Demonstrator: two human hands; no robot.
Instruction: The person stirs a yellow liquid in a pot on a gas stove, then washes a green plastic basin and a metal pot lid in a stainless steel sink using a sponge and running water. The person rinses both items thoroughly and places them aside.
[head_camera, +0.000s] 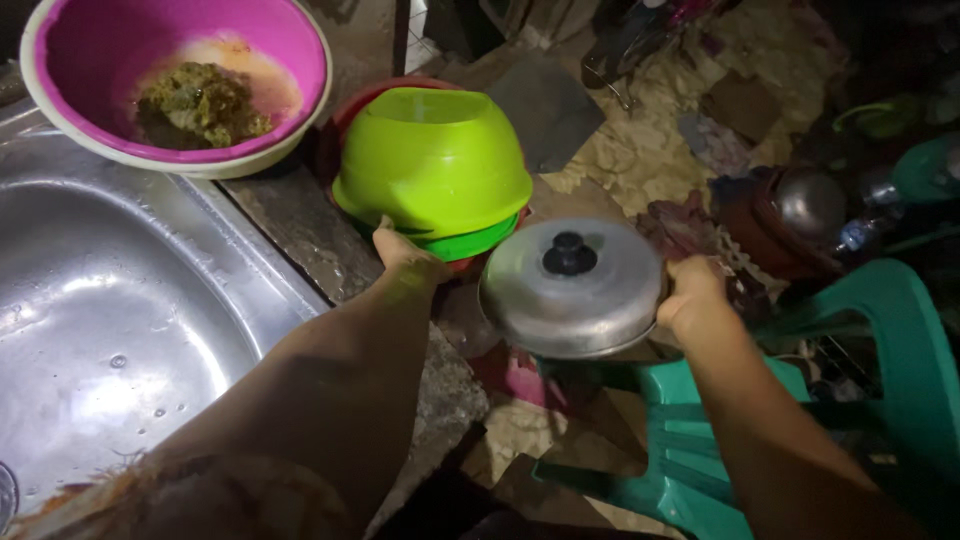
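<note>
1. two bare hands are in view, both the person's own, reaching forward from the bottom of the frame.
2. the left hand (403, 248) rests against the lower rim of one lime-green bowl (432, 160), which sits upside down; the fingers are hidden under the rim, so how far the hand is closed cannot be told.
3. that bowl tops a small stack: one darker green bowl (478, 243) shows as a sliver just beneath it, and one red basin (352, 108) shows as a rim behind and below. three pieces can be counted.
4. the right hand (690, 295) is closed on the right edge of one round metal lid (572, 290), held up just right of the stack, above the floor.
5. the lid carries one black knob (569, 255) at its centre, facing up.
6. one pink bowl (175, 80) with a white outside sits at the upper left, holding a clump of greenish scraps (205, 100).
7. one steel sink (110, 310), wet with droplets, lies on the left.
8. one teal plastic chair (830, 400) stands below the right forearm.
</note>
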